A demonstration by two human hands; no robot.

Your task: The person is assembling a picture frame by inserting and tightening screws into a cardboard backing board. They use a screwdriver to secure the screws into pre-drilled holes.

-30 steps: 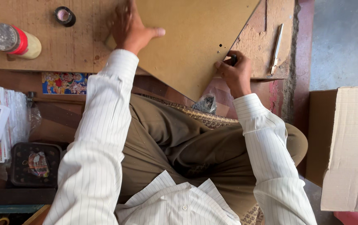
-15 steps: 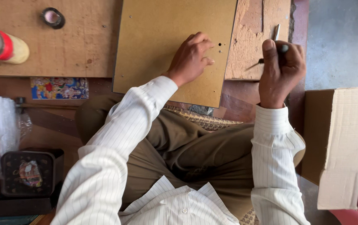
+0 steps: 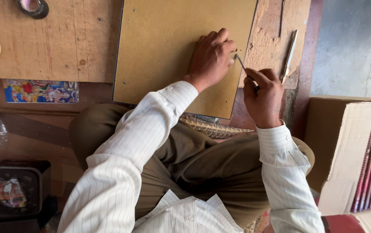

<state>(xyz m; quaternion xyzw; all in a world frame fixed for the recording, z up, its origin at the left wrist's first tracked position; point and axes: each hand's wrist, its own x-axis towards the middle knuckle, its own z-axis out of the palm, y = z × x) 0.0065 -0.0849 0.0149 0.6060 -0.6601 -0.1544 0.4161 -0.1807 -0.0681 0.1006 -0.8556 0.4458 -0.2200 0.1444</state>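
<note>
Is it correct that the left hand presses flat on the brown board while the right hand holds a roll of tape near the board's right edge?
Not quite. The head view shows the right hand holding a thin pointed metal tool, not a roll of tape; the tape roll lies at the far left of the workbench. The left hand does press on the brown board, near its right edge.

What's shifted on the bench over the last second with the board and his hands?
The brown board went from cornerwise to lying square. The left hand moved from its far edge to press near its right edge. The right hand, holding a thin pointed tool, brought the tip down beside the left fingers. The tape roll stayed on the bench.
</note>
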